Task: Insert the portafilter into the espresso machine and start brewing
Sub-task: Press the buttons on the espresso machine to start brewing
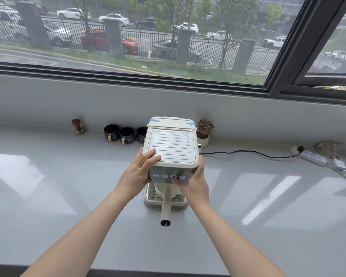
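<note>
A cream espresso machine (172,144) stands on the grey counter (68,196) under the window. Its front panel carries a row of several blue-lit buttons (165,176). The portafilter sits under the machine's head, and its cream handle (165,206) sticks straight out toward me over the drip tray (150,196). My left hand (137,174) grips the machine's top left front corner, fingers over the lid. My right hand (196,180) wraps the right front corner, and its thumb lies on the panel at one of the right-hand buttons.
Three black cups (126,134) and a wooden-handled tamper (77,126) stand at the back left. A small potted plant (204,130) sits just right of the machine. A black cable (248,151) runs to a white power strip (312,157) at the right.
</note>
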{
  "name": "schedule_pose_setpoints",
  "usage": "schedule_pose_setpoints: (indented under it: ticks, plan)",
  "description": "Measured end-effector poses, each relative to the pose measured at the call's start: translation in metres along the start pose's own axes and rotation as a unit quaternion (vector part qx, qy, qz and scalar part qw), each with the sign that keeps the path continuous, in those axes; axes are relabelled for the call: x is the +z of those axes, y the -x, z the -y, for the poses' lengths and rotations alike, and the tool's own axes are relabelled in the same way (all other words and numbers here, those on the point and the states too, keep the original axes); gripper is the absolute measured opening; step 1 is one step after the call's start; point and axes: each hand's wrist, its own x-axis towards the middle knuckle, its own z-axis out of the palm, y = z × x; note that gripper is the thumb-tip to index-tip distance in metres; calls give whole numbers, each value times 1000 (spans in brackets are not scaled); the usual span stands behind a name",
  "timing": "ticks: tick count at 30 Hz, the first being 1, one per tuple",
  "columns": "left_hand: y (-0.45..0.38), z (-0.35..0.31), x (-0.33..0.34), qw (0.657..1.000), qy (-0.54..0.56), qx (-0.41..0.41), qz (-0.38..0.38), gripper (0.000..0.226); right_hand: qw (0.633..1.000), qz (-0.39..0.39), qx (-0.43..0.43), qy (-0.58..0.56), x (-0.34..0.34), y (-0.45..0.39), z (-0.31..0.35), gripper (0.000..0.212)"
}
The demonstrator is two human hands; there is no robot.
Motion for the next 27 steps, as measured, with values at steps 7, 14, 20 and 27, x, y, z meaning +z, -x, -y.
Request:
schedule_pose_setpoints:
  ticks: [7,14,20,27]
  plan:
    - [0,2,1,1000,1,2,-3,95,1000,10,-1,-9,-1,0,0,111]
    - [0,0,0,1000,10,1,-11,95,1000,18,-6,-12,-3,-1,-2,110]
    - [1,-14,-2,997,53,-3,-55,85,999,32,-9,0,-4,-3,-6,108]
    - [1,-17,-4,997,56,-12,-58,84,999,42,-6,7,-7,-3,-7,105]
